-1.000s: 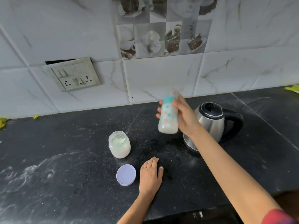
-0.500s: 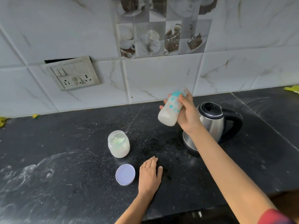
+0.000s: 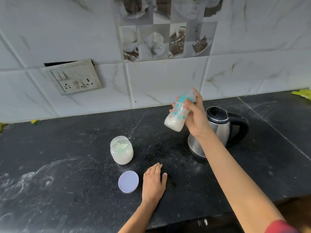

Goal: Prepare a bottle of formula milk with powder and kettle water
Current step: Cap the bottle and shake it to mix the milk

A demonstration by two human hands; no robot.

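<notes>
Above counter (image 3: 67, 157), R hand (image 3: 196, 120) fingers (image 3: 189, 106) wrap tilted bottle (image 3: 176, 118); L hand (image 3: 154, 180) flat, empty. Best shake w/ wrist, cap (image 3: 184, 98) tight, clear of kettle (image 3: 218, 130)

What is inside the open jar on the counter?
The jar holds white powder in its lower part. A pale greenish shape lies on it; too blurred to name.

Black counter (image 3: 67, 157) (powder-dusted): jar (image 3: 121, 151), lid (image 3: 128, 181), kettle (image 3: 220, 126).
</notes>
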